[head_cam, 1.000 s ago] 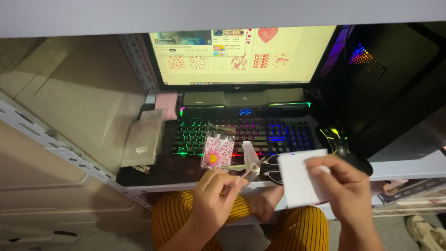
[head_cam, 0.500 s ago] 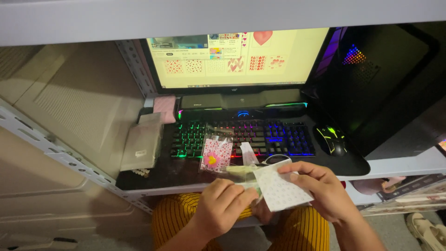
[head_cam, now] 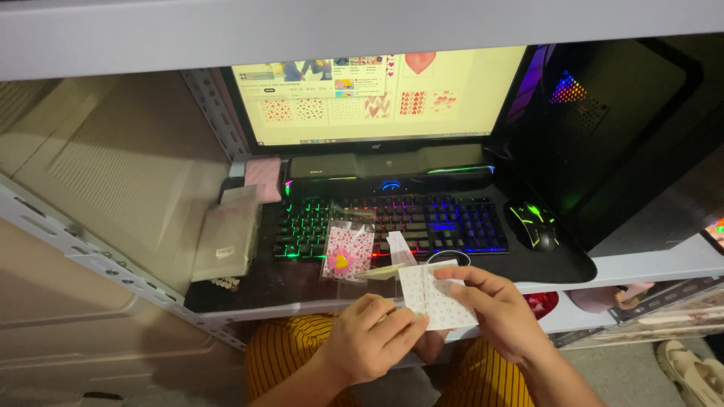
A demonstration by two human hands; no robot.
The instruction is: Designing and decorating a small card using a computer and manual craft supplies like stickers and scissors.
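Note:
Both hands meet just below the desk's front edge. My right hand (head_cam: 504, 315) pinches a small white card with a red heart pattern (head_cam: 439, 301). My left hand (head_cam: 372, 338) grips the same card at its left edge, fingers curled. Just beyond the hands, a clear packet with a pink heart card and a pink-and-yellow flower (head_cam: 347, 254) lies on the front of the lit keyboard (head_cam: 392, 224). A pale strip of paper (head_cam: 383, 270) sticks out behind the card, near a folded white piece (head_cam: 399, 247).
A monitor (head_cam: 377, 94) shows heart patterns. A soundbar (head_cam: 388, 163) lies under it. A glowing mouse (head_cam: 533, 224) rests on the black desk mat (head_cam: 528, 264). A computer tower (head_cam: 603, 128) stands at the right. A stack of clear packets (head_cam: 228, 237) lies at the left. Yellow striped trousers (head_cam: 286, 365) show below.
My right hand brought the white card leftward from the desk's right side to my left hand. Both hands now hold it together. The view has drawn closer to the desk.

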